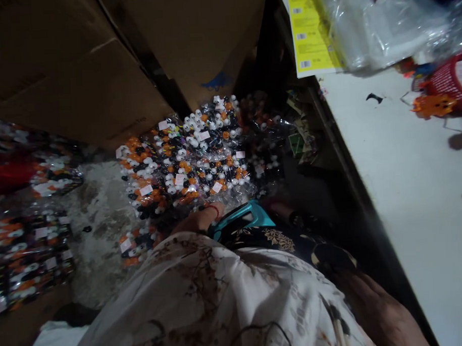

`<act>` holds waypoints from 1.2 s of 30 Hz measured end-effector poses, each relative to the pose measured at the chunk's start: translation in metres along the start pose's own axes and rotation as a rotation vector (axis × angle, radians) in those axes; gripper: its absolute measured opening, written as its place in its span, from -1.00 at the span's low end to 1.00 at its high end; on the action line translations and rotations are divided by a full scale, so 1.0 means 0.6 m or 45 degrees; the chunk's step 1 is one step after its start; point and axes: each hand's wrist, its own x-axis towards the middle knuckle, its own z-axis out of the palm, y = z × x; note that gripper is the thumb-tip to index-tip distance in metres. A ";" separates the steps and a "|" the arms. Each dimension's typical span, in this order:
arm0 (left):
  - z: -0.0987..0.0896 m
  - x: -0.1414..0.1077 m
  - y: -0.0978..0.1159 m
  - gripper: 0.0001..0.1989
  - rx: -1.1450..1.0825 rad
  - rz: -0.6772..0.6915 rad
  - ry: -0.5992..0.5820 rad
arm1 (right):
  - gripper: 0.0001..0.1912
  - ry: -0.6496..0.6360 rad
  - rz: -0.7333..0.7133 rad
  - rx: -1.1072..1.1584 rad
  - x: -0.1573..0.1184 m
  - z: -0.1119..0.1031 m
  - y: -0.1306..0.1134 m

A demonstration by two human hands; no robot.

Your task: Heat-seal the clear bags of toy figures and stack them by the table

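In the head view, the left hand (197, 219) was partly hidden beside a turquoise thing (259, 212), near the packs (185, 167) on the floor (99, 218); I couldn't tell its grip. The right hand (385, 306) was near the worktop (413, 187), its grip also unclear.

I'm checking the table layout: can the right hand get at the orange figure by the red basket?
Probably yes, with a forward reach: the right hand is beside the white table, the orange figure lies farther forward on top, and only the table's edge appears in the way.
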 end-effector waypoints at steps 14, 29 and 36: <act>-0.029 -0.178 -0.043 -0.87 0.453 0.285 0.267 | -0.65 0.036 0.018 0.315 0.164 -0.047 -0.044; -0.323 -0.435 0.294 -0.83 0.869 1.113 0.872 | -0.96 0.246 -0.016 0.643 0.304 -0.196 -0.124; -0.432 -0.462 0.449 -0.83 1.069 1.526 0.455 | -0.93 0.348 -0.033 0.248 0.161 -0.326 -0.068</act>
